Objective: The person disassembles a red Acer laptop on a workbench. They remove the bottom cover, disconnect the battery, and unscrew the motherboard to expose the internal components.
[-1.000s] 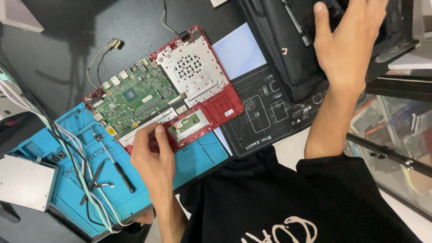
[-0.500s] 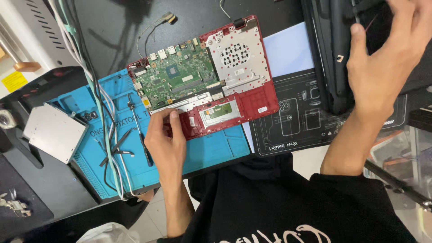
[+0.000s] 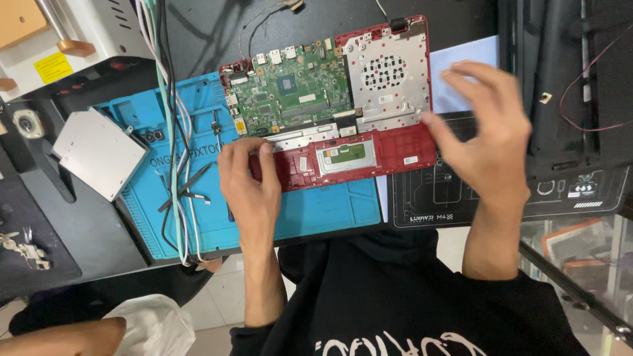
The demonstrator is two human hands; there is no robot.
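Observation:
An opened red laptop base [image 3: 395, 148] lies across a blue repair mat [image 3: 316, 211], showing a green circuit board [image 3: 290, 95] and a silver perforated metal plate [image 3: 386, 72]. My left hand [image 3: 247, 184] rests on the near left corner of the red base, fingers pressed on its edge. My right hand [image 3: 484, 142] hovers just right of the base with fingers spread, holding nothing. A small touchpad board [image 3: 346, 155] sits in the red palm rest between the hands.
A silver optical drive [image 3: 99, 151] lies at the left edge of the mat. White and green cables [image 3: 173, 132] run down across the mat. A black mat [image 3: 428, 198] and a black laptop part [image 3: 567, 86] sit right. Black tweezers [image 3: 188, 184] lie on the mat.
My right hand has come off the black laptop part at the far right and moved toward the red base. The view has shifted; my left hand stays on the base's corner.

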